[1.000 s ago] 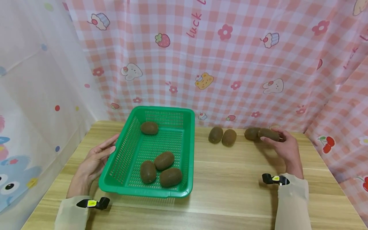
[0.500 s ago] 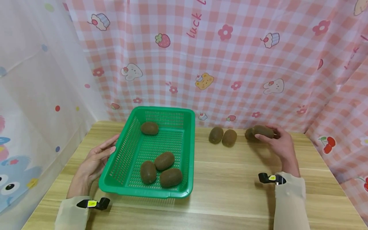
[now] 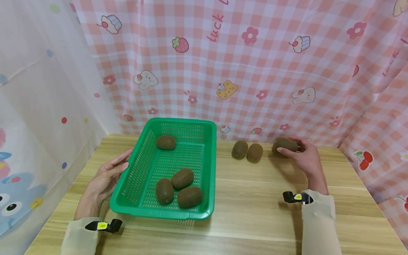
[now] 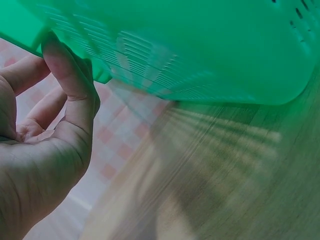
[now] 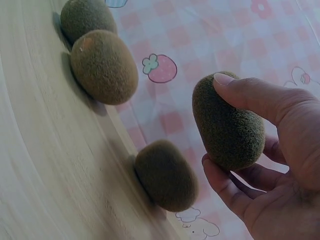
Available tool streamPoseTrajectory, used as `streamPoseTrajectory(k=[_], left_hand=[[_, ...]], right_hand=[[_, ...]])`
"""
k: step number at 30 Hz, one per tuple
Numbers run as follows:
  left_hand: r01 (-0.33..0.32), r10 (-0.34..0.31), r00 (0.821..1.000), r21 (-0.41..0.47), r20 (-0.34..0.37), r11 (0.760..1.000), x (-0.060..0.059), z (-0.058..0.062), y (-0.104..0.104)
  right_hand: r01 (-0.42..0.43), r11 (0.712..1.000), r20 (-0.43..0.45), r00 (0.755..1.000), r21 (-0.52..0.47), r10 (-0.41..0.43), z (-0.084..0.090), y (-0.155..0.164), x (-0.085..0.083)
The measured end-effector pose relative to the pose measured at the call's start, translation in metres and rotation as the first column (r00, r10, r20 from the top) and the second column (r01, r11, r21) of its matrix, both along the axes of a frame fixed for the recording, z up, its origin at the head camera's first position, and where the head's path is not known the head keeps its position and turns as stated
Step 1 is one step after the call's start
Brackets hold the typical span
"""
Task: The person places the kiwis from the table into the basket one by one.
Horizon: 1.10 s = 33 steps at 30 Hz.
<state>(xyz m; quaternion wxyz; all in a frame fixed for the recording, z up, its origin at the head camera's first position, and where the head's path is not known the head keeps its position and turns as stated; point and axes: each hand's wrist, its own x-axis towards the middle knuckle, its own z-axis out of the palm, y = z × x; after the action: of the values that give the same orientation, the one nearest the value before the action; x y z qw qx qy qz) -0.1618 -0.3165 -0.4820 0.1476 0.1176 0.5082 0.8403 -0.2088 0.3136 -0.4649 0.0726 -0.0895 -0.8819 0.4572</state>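
Note:
My right hand (image 3: 307,159) pinches a brown kiwi (image 5: 227,120) between thumb and fingers; the right wrist view shows it lifted off the table. Just beyond it another kiwi (image 5: 166,176) lies near the table's back edge, mostly hidden in the head view. My left hand (image 3: 105,177) grips the left rim of a green plastic basket (image 3: 210,170), thumb on the outside in the left wrist view. Inside the basket, one kiwi (image 3: 166,142) lies at the back and three sit together at the front, among them a kiwi (image 3: 190,197) at the right.
Two kiwis stand side by side right of the basket, a left kiwi (image 3: 239,149) and a right kiwi (image 3: 255,153). The wooden table (image 3: 248,212) ends at a pink checked curtain (image 3: 204,71) behind and a white curtain (image 3: 47,88) on the left.
My right hand has carried its kiwi leftward, so it now covers most of the kiwi beside it in the head view. The left hand and basket have stayed put.

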Motion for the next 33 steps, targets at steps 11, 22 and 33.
streamPoseTrajectory(k=[11,22,33], left_hand=[[-0.013,0.013,1.000,-0.015,0.006,1.000,0.001,0.001,0.000],[-0.025,0.025,1.000,-0.028,0.015,0.999,0.001,0.004,0.002],[-0.051,0.053,0.998,-0.077,0.029,0.996,0.002,0.006,0.002]], right_hand=[[-0.047,0.999,-0.011,0.999,0.008,0.048,0.001,-0.011,-0.001],[-0.055,0.998,-0.022,0.998,0.037,0.056,0.004,-0.020,-0.003],[-0.103,0.995,-0.025,0.994,0.015,0.103,0.008,-0.035,-0.004]])
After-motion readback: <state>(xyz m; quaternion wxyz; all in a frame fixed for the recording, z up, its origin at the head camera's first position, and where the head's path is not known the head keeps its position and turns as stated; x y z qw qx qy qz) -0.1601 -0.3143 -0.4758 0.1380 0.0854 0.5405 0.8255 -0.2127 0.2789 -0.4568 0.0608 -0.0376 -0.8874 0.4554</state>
